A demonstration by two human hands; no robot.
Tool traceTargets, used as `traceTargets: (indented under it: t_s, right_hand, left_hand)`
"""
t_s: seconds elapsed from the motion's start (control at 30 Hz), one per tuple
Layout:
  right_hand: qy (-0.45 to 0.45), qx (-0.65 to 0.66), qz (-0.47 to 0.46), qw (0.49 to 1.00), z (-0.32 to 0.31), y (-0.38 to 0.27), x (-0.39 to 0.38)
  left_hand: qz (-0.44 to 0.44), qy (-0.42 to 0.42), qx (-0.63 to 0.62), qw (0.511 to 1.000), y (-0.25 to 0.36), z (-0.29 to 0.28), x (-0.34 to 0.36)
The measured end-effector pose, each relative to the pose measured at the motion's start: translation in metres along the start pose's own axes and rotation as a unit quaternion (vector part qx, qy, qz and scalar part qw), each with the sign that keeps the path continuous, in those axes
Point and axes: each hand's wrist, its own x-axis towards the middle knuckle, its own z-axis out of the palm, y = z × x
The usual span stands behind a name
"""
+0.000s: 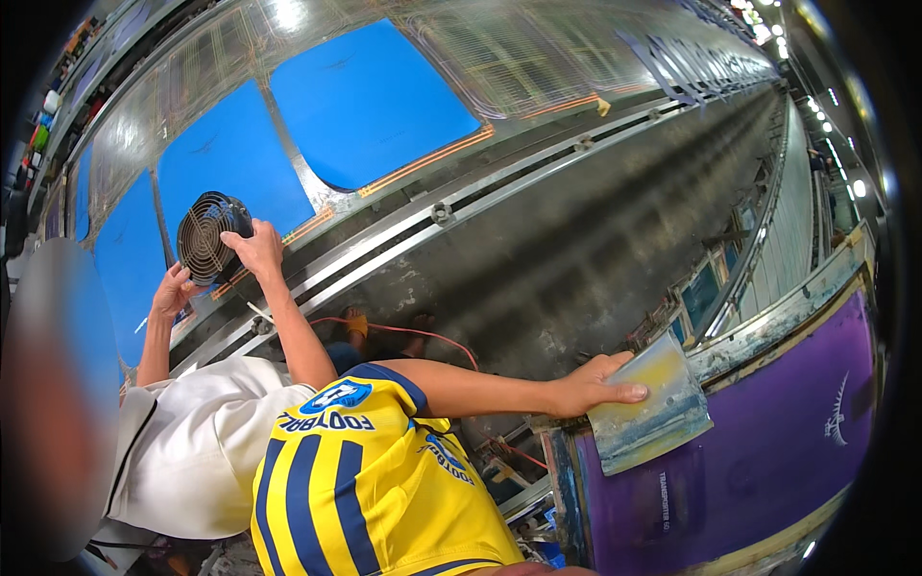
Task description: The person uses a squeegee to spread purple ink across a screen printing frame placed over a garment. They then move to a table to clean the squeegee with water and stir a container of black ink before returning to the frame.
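Note:
My left hand (593, 386), at the end of the arm from the yellow striped sleeve, grips a translucent, flexible scraper-like sheet (649, 425) smeared with yellow and grey-blue, thumb lying across its face. The sheet is over the upper left part of a purple screen (754, 422) in a worn, paint-stained frame. A sliver of skin shows at the bottom edge; my right hand is not visible. At the left, a co-worker in a white top (206, 442) holds a round black fan with a wire grille (202, 240) in both hands over blue panels.
A long metal table (509, 58) with blue panels (370, 106) runs across the top, edged by a rail (533, 163). Below it is a dark floor aisle (519, 250) with a red cable (423, 334) and feet. A curved rail and more framework line the right, under ceiling lights.

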Motion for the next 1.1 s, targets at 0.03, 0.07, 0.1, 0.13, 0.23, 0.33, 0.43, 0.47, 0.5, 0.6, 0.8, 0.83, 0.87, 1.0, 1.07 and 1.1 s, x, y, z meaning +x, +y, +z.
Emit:
traceTargets:
  t_s: [0.03,0.07,0.1,0.13,0.23,0.33,0.43,0.47,0.5,0.6,0.8,0.83,0.87,1.0,1.07,1.1]
  right_hand:
    - [-0.051,-0.022,-0.039,0.998,0.022,-0.002,0.007]
    - [-0.060,-0.082,-0.100,0.990,0.036,0.008,0.021]
    - [-0.066,-0.143,-0.161,0.974,0.044,0.023,0.037]
    - [-0.075,-0.207,-0.218,0.951,0.047,0.038,0.051]
    - [-0.105,-0.231,-0.267,0.930,0.076,0.054,0.069]
    - [-0.177,0.013,-0.065,0.982,0.174,0.029,0.074]
    - [-0.218,0.159,0.024,0.963,0.231,-0.018,0.070]
    - [-0.251,0.208,0.011,0.945,0.250,-0.030,0.067]
    - [-0.244,0.219,0.013,0.945,0.262,-0.044,0.063]
    - [-0.248,0.255,0.014,0.935,0.293,-0.068,0.067]
    - [-0.287,0.276,0.030,0.917,0.305,-0.088,0.088]
    - [-0.290,0.275,0.034,0.916,0.312,-0.093,0.090]
    - [-0.293,0.272,0.040,0.915,0.318,-0.099,0.090]
    - [-0.303,0.279,0.050,0.910,0.333,-0.075,0.092]
    - [-0.303,0.295,0.052,0.905,0.355,-0.078,0.093]
    - [-0.306,0.306,0.049,0.900,0.372,-0.080,0.093]
  left_hand:
    - [0.007,0.015,-0.006,1.000,0.004,-0.013,0.005]
    - [-0.004,0.031,-0.014,0.999,0.011,-0.025,0.006]
    - [-0.017,0.043,-0.023,0.999,0.016,-0.034,0.006]
    - [-0.023,0.061,-0.042,0.997,0.020,-0.041,0.005]
    - [-0.011,0.080,-0.009,0.997,0.030,-0.075,0.023]
    - [-0.017,0.116,0.006,0.993,0.056,-0.128,0.055]
    - [0.025,0.129,-0.030,0.991,0.083,-0.148,0.066]
    - [0.034,0.144,-0.044,0.988,0.093,-0.151,0.068]
    - [0.045,0.159,-0.059,0.985,0.105,-0.153,0.068]
    - [0.073,0.174,-0.024,0.982,0.127,-0.161,0.065]
    - [0.086,0.206,-0.031,0.974,0.137,-0.139,0.058]
    - [0.093,0.205,-0.034,0.974,0.139,-0.141,0.057]
    - [0.099,0.204,-0.038,0.973,0.141,-0.142,0.057]
    - [0.090,0.231,-0.013,0.969,0.143,-0.122,0.054]
    - [0.098,0.228,0.001,0.969,0.149,-0.122,0.051]
    - [0.107,0.227,-0.007,0.968,0.143,-0.134,0.051]
